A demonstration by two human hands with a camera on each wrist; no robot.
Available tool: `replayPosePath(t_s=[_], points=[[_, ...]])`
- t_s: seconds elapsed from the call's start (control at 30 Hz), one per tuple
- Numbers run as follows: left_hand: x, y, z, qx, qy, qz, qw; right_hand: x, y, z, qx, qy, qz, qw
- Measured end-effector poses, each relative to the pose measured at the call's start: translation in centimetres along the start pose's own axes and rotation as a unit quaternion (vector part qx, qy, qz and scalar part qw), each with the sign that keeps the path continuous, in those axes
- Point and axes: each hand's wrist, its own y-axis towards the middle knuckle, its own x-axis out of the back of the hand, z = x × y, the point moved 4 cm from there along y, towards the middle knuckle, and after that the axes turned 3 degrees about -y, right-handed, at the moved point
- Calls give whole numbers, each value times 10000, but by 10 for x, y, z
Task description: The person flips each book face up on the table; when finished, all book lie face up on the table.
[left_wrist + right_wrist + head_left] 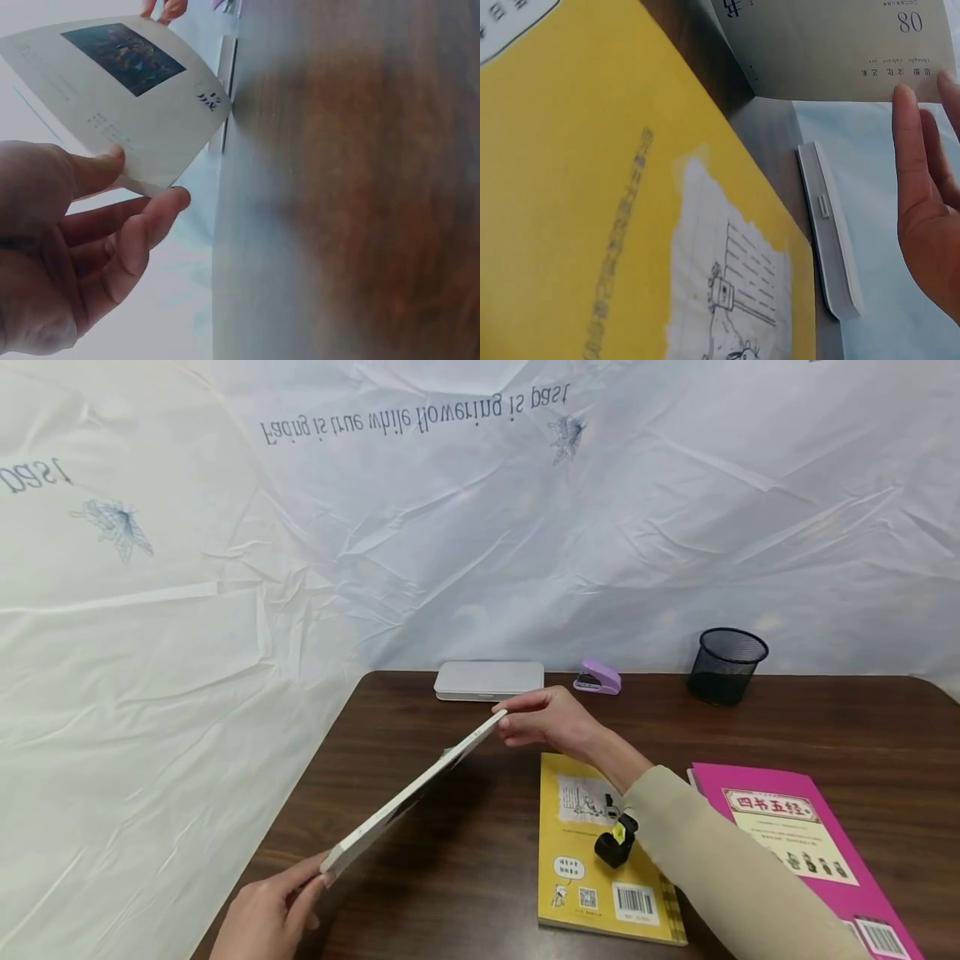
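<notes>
A thin off-white book (pixel 416 789) with a dark picture on its cover (pixel 124 56) is held tilted above the table between both hands. At its near lower end, my left hand (pixel 266 906) pinches a corner between thumb and fingers. The right hand (pixel 551 722) pinches the raised far end; its fingers (pixel 907 150) lie along the edge in the right wrist view. Under the right forearm lies a yellow book (pixel 570 860), back cover up, with a black wrist strap with a yellow piece (pixel 617 842) seen above it.
A pink book (pixel 817 835) lies at the right of the dark wood table (pixel 442 893). Along the back stand a white case (pixel 489 680), a purple stapler (pixel 598 677) and a black mesh pen holder (pixel 726 667). White sheeting (pixel 480 527) hangs behind and at left.
</notes>
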Motion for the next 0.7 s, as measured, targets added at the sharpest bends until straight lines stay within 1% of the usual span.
replayPosePath(t_s=[0.17, 0.23, 0.33, 0.5, 0.63, 0.7], points=[[4, -2, -4, -335, 95, -511, 9981, -3, 2, 4, 170, 75, -20, 9998], [5, -3, -6, -368, 58, -662, 9971, -5, 2, 6, 218, 91, -25, 9997], [7, -4, -8, -325, -7, -832, 9960, -7, 2, 9, 266, 63, -73, 9996], [8, -4, -9, -153, -88, -902, 9958, -9, 2, 11, 277, 79, -221, 9993], [7, -4, -10, -114, -176, -858, 9961, -10, 2, 12, 319, 40, -364, 9988], [7, -5, -11, -56, -205, -815, 9964, -10, 2, 13, 363, -68, -453, 9983]])
